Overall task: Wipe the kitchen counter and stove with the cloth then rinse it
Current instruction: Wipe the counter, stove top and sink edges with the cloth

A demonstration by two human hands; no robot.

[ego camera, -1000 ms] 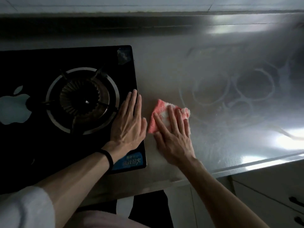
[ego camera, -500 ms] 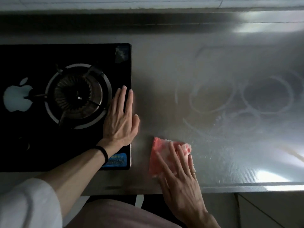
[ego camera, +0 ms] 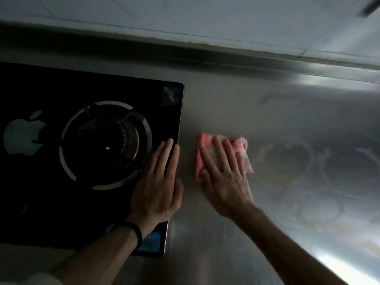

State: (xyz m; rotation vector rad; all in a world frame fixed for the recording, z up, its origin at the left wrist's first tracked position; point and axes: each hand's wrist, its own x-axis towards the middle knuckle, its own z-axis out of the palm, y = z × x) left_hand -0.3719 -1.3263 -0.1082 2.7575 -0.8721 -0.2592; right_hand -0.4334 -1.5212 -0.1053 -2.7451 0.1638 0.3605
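Cloth (ego camera: 204,141), pink and white and folded into a small pad, is laid flat on the steel counter (ego camera: 226,112), just beside the right edge of the stove (ego camera: 92,89). It is pressed down by the right hand (ego camera: 224,177), whose fingers are spread straight across it, apparently so that the pressure is shared over the whole pad and not bunched at one point. The left hand (ego camera: 158,186) is rested flat on the black glass near the burner (ego camera: 107,142), with its fingers straight and close together. By this the stove is judged to be steadied, or the body braced, while the counter is rubbed. Pale ring marks (ego camera: 287,161) are seen on the steel to the right of the cloth and are not yet wiped off, so the counter work is judged unfinished. A dark band (ego camera: 133,229) is worn on the left wrist. No sink is shown.
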